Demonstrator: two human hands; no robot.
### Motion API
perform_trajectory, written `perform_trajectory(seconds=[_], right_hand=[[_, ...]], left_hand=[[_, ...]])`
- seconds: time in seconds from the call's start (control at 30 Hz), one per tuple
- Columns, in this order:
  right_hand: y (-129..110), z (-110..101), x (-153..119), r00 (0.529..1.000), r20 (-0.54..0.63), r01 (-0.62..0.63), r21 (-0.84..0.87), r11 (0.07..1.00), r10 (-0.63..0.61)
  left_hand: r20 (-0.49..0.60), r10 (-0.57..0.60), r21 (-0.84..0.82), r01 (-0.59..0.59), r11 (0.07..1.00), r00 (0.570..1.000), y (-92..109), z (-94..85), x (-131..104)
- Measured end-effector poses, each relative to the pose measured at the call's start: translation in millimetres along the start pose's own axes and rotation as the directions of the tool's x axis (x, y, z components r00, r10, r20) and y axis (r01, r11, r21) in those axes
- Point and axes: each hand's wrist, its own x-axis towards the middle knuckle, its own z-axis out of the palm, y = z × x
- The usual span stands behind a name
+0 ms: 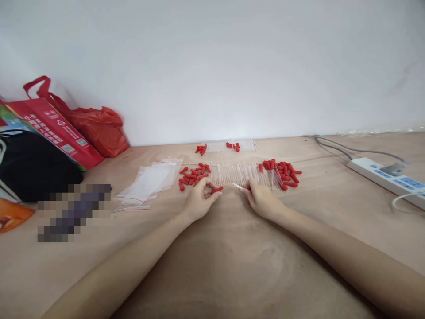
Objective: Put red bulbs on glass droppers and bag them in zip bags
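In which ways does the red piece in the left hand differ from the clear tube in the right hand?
The red piece looks opaque, while the clear tube looks see-through. The red piece appears thicker; the clear tube appears slimmer. The red piece points rightward from the left hand, whereas the clear tube points leftward from the right hand. Both are held in the fingers, without touching each other.
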Motion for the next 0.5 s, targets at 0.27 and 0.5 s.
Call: perform_trajectory(seconds=[0.27, 0.5], right_hand=[[1, 9, 1, 0.983, -0.075, 0.183, 0.257, 0.949, -0.17], [-1, 11, 1, 0.977, -0.066, 0.213, 0.284, 0.935, -0.202]], left_hand=[[0.122, 0.193, 0.26, -0.219, 0.94, 0.974, -4, -2.2, 1], [0.179, 0.207, 0.253, -0.248, 0.935, 0.962, 2, -1.5, 0]])
